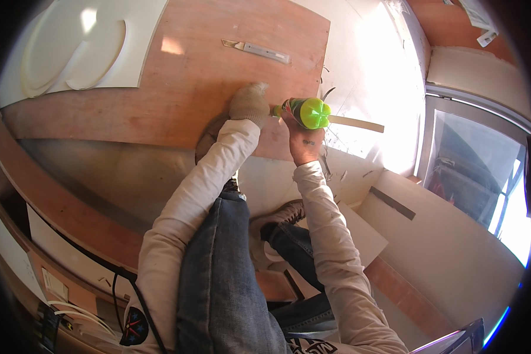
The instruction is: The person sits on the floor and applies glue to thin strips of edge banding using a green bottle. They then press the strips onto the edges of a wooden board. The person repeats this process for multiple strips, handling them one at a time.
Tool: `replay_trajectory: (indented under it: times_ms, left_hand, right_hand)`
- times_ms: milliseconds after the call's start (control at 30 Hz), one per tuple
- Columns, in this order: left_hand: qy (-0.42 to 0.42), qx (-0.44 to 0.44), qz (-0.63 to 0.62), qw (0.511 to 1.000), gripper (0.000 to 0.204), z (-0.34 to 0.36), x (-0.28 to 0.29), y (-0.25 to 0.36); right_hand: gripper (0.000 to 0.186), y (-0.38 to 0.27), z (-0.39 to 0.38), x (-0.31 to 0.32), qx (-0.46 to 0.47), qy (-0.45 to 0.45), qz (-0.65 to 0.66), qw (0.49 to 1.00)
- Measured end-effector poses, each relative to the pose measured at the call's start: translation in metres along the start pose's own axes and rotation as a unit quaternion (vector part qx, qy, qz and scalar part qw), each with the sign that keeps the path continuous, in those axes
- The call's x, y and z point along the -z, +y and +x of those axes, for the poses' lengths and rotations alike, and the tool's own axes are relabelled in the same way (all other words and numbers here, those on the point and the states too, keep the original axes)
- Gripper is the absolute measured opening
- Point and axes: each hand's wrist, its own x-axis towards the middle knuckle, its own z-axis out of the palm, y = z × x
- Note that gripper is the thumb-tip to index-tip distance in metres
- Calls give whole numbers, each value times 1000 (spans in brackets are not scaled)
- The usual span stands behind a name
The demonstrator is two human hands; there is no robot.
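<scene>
My left hand, in a knitted glove, is over the plywood board, with its fingers curled beside the narrow end of a green plastic bottle; what they hold is hidden. My bare right hand is closed round the bottle, whose bottom faces up and to the right. A utility knife lies on the board above my hands. A pale narrow strip sticks out to the right from behind the bottle.
White sheet with curved strips lies at upper left. A glazed frame is at right, a white panel below it. Wooden shelving runs along the left. My legs and shoe are below the board, near a dark strip.
</scene>
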Motion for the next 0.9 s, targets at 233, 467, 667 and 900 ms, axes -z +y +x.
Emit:
replay_trajectory:
  times_ms: [233, 467, 667, 900]
  left_hand:
    - [-19, -20, 20, 999, 33, -7, 5, 3]
    - [-205, -136, 249, 937, 26, -15, 10, 26]
    - [-205, -89, 279, 934, 31, -17, 1, 24]
    - [-171, -118, 265, 942, 28, -17, 5, 24]
  right_hand:
    - [24, 10, -8, 8, -4, 27, 11, 1000]
    - [25, 22, -3, 24, -12, 112, 39, 993]
    - [26, 7, -8, 6, -26, 27, 29, 999]
    - [22, 11, 1, 12, 23, 81, 19, 996]
